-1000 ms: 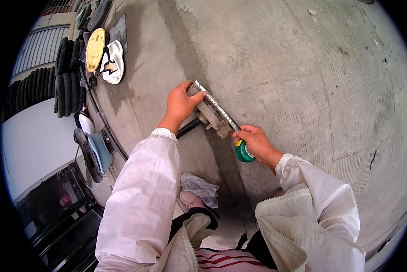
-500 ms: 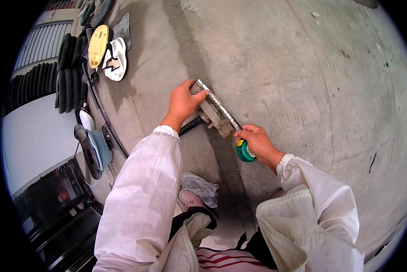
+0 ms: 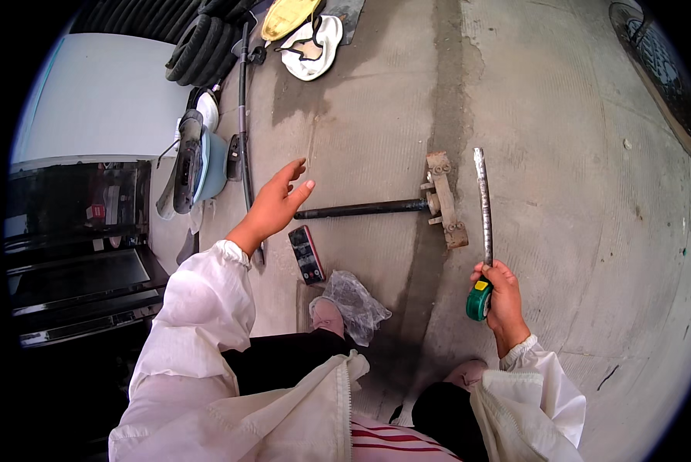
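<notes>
Out over the concrete, my left hand [image 3: 280,200] is empty, its fingers apart. My right hand [image 3: 499,300] grips a green tape measure [image 3: 478,300] with a yellow button, its silver blade [image 3: 483,192] extended away from me. Between my hands, a rusty metal bracket [image 3: 446,196] with bolts is on the floor, joined to a long black bar [image 3: 361,207] that reaches left under or near my left hand. A flat dark rectangular object [image 3: 305,254] with red edging lies below that bar, beside a crumpled clear plastic bag [image 3: 355,304].
Along the left are stacked black tires [image 3: 199,50], a long pole [image 3: 243,115], a blue bucket [image 3: 214,165], a white panel [image 3: 91,100] and dark shiny panels [image 3: 76,269]. At the top lie yellow [image 3: 288,17] and white pieces [image 3: 311,50]. A wheel [image 3: 665,85] is at upper right.
My left hand has released the bracket and moved left and down, opening. My right hand has drawn the tape right and down, away from the bracket. The view has shifted, revealing the wheel.
</notes>
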Action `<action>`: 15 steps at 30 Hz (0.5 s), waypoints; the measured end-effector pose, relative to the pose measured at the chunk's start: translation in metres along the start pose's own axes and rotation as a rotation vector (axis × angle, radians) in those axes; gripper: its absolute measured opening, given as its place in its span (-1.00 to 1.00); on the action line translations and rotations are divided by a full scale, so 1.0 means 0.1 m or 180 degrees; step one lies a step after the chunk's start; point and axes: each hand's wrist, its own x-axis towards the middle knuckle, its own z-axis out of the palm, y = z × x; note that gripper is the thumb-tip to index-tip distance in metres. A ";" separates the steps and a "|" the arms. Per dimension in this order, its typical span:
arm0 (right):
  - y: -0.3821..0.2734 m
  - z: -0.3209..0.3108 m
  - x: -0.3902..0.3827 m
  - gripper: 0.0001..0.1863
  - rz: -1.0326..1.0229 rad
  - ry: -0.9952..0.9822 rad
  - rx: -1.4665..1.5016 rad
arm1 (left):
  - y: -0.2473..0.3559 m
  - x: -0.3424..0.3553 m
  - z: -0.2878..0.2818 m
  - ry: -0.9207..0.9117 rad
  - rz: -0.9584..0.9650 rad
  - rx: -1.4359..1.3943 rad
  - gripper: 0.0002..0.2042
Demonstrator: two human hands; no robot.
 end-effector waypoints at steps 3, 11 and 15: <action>0.19 0.20 -0.32 -0.87 0.0302 -0.0205 -0.0009 | -0.14 -0.75 -0.50 -0.0753 -0.0411 0.0501 -0.44; 0.58 0.33 -0.89 -0.84 0.0869 -0.0735 -0.0718 | 0.95 -1.77 -0.70 -0.1438 0.0499 0.0980 -0.43; 0.59 0.31 -0.92 -0.82 0.0767 -0.0619 -0.0694 | 1.14 -1.79 -0.55 -0.1577 0.0578 0.0541 -0.41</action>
